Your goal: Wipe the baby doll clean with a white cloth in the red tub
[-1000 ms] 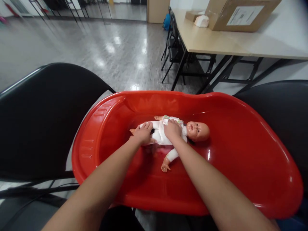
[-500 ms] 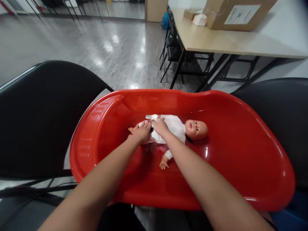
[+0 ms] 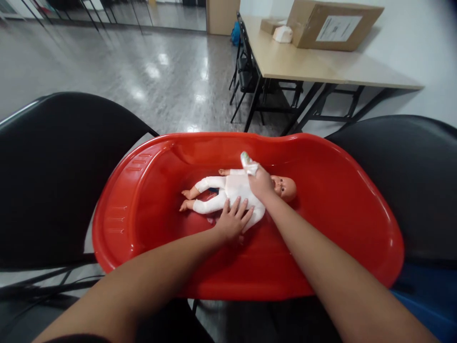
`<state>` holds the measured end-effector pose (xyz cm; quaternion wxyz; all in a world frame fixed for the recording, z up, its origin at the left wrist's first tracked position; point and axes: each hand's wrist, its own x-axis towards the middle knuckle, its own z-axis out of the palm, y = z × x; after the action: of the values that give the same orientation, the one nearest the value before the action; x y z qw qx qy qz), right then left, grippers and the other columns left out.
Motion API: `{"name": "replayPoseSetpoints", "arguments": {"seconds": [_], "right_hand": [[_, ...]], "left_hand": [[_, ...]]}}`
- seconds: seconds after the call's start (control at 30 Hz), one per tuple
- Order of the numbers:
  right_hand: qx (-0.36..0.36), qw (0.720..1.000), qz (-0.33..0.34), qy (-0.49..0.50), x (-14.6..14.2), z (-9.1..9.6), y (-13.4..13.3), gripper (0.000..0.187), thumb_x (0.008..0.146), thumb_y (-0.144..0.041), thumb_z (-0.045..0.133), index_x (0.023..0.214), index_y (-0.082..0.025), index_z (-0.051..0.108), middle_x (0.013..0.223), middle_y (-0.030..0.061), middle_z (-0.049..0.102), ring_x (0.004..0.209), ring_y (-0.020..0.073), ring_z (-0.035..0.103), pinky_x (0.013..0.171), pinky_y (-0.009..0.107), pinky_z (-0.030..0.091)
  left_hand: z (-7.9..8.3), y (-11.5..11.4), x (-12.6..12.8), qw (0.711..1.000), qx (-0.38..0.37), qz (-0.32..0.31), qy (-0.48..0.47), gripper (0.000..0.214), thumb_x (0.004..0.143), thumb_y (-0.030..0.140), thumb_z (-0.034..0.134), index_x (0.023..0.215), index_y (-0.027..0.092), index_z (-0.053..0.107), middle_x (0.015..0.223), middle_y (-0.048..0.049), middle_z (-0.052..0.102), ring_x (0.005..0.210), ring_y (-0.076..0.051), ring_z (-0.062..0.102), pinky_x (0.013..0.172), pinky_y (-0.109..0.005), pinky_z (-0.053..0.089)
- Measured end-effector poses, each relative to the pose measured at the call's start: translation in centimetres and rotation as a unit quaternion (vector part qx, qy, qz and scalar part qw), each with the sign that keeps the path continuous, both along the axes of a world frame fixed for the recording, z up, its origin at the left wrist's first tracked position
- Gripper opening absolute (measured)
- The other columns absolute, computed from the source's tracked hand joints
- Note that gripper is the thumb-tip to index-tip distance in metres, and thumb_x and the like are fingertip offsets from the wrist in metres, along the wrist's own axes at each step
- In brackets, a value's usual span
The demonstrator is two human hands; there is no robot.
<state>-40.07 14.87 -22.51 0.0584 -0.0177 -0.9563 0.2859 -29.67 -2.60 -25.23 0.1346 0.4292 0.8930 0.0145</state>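
Note:
A baby doll [image 3: 236, 186] in white clothing lies on its back in a red baby bathtub [image 3: 246, 289], its head to the right and bare feet to the left. My left hand [image 3: 233, 220] rests on the near side of its belly, fingers spread. Over the doll's upper chest, beside its chin, my right hand [image 3: 262, 183] is closed around a crumpled white cloth [image 3: 250, 166], whose end sticks up past my fingers. The doll's near hand is mostly hidden under my left hand.
Black chairs [image 3: 67, 176] flank the tub, with another black chair [image 3: 396, 176] on its right. Behind, a wooden table [image 3: 303, 66] carries a large cardboard box [image 3: 332, 26]. A blue object [image 3: 424, 305] shows at the lower right.
My left hand has gone from the doll's legs to its belly. My right hand has moved right with the cloth, from the lower belly to the upper chest. The doll's legs are now uncovered.

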Motion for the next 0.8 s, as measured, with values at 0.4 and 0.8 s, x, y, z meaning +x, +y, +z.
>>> {"name": "replayPoseSetpoints", "arguments": {"seconds": [0.4, 0.8], "right_hand": [[0.19, 0.976, -0.009, -0.102, 4.2, -3.3, -3.4, 0.057, 0.099, -0.03, 0.044, 0.151, -0.006, 0.047, 0.161, 0.0191, 0.034, 0.154, 0.0322, 0.02, 0.125, 0.051, 0.014], [0.201, 0.969, -0.09, -0.113, 8.8, -2.8, -5.9, 0.06, 0.095, -0.02, 0.039, 0.149, 0.005, 0.044, 0.157, 0.032, 0.031, 0.152, 0.0405, 0.021, 0.122, 0.055, 0.021]], "left_hand": [[1.8, -6.4, -3.6, 0.973, -0.07, 0.219, -0.032, 0.121, 0.075, 0.065, 0.077, 0.166, 0.018, 0.015, 0.17, -0.0182, -0.001, 0.157, -0.043, -0.002, 0.119, -0.073, 0.01], [0.3, -6.5, -4.7, 0.96, -0.027, 0.271, -0.066, 0.074, 0.101, 0.047, 0.043, 0.165, 0.019, 0.019, 0.164, -0.0187, 0.031, 0.151, -0.035, 0.03, 0.12, -0.062, 0.023]]}}
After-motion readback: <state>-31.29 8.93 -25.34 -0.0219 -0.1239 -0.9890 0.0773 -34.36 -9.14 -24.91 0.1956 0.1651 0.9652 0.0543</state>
